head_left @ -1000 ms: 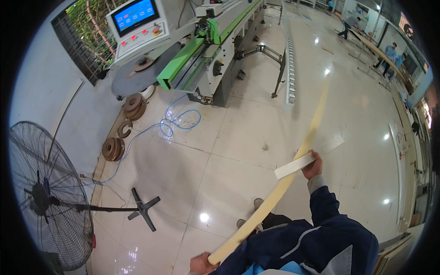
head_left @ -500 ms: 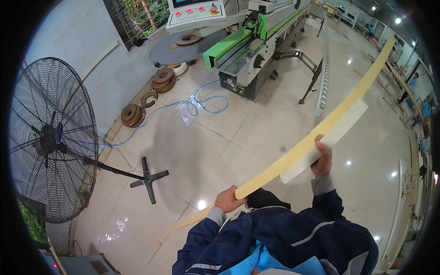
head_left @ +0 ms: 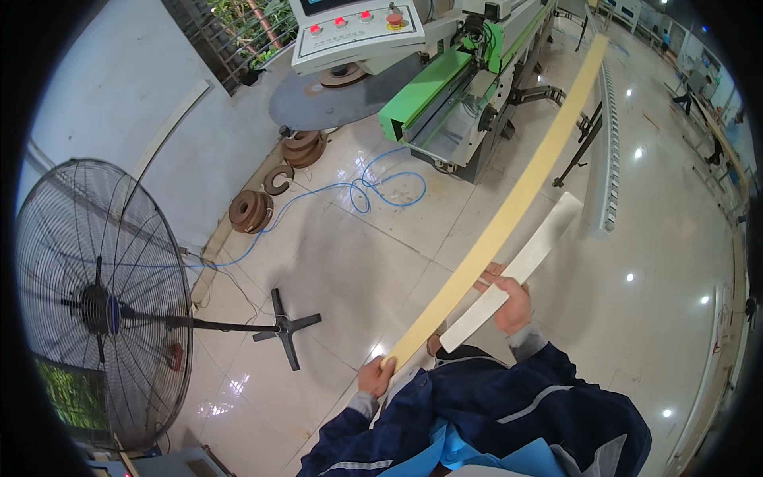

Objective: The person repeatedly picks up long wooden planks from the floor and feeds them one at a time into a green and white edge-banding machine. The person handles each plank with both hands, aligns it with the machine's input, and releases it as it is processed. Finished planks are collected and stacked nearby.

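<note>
Glossy pale floor tiles [head_left: 350, 262] spread across a workshop, with a green and grey machine [head_left: 445, 103] at twelve o'clock and its control panel [head_left: 358, 32] just beside it. At nine o'clock stands a large pedestal fan [head_left: 99, 298], its cross-shaped foot [head_left: 284, 326] near the centre. Brown coils of banding [head_left: 266, 191] lie by the wall at eleven o'clock, and a blue hose [head_left: 373, 187] loops on the floor beside the machine.

At six o'clock the left hand [head_left: 373, 375] is closed around the near end of a long pale-yellow strip [head_left: 509, 211], which runs up toward one o'clock. The right hand [head_left: 510, 300], near the centre, curls its fingers over a shorter white strip [head_left: 517, 270] lying just beside the yellow one; its fingertips also touch the yellow strip. Dark blue sleeves [head_left: 524, 397] fill the lower edge.
</note>
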Demonstrator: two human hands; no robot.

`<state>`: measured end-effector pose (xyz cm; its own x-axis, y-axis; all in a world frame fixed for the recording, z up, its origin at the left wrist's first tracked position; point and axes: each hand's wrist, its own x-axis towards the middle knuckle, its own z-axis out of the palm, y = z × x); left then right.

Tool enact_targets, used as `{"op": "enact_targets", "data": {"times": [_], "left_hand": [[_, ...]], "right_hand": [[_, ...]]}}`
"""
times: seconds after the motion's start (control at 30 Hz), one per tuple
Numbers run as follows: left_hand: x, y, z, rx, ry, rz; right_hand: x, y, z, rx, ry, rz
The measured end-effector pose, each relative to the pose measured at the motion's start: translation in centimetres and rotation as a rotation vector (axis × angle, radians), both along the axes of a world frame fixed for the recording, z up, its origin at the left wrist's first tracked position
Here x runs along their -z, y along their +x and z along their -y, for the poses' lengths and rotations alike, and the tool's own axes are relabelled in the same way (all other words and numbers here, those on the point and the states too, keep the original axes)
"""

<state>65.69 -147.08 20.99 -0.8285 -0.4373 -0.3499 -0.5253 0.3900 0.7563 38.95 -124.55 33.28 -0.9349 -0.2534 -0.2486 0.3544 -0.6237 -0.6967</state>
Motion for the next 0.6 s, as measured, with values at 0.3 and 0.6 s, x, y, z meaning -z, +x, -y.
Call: {"op": "enact_targets", "data": {"times": [0.3,0.6], "left_hand": [[-0.9,10.2,7.2,-0.366,-0.048,-0.030],[-2.2,15.2,14.4,-0.399,-0.179,0.061]], "right_hand": [[7.5,-14.8,-0.2,0.330,0.320,0.101],[11.3,-19.8,6.8,0.207,0.320,0.149]]}}
